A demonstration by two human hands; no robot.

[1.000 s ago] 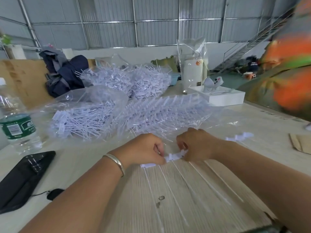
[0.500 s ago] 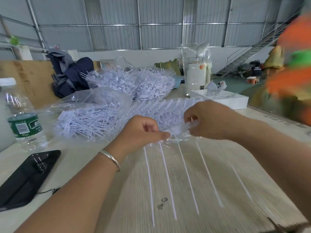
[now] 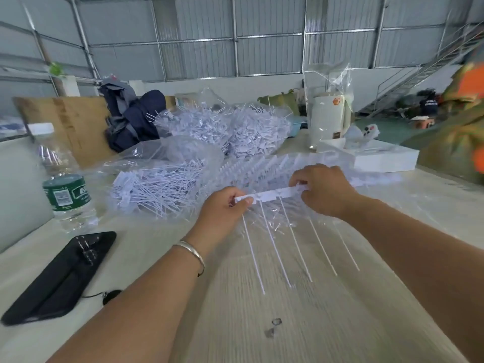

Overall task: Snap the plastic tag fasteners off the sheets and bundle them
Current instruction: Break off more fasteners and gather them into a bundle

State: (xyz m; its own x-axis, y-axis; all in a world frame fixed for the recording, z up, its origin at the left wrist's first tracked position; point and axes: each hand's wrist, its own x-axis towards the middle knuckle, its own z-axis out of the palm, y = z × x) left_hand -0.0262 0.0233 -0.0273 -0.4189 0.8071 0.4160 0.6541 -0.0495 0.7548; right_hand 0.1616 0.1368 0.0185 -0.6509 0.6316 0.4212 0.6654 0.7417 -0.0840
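A white sheet of tag fasteners hangs level above the table, its several long thin pins pointing down toward me. My left hand pinches the strip's left end. My right hand pinches the right end, fingers curled over it. Behind the hands lies a stack of whole sheets on clear plastic. To the left, a clear bag holds a heap of loose fasteners. Two more bags of fasteners sit farther back.
A water bottle and a black phone lie at the left on the pale wooden table. A white box and a wrapped white appliance stand at the back right. A person in orange and green is at the right edge.
Both hands lifted the strip off the table and now hold it higher and stretched level, pins dangling. The person at the right moved.
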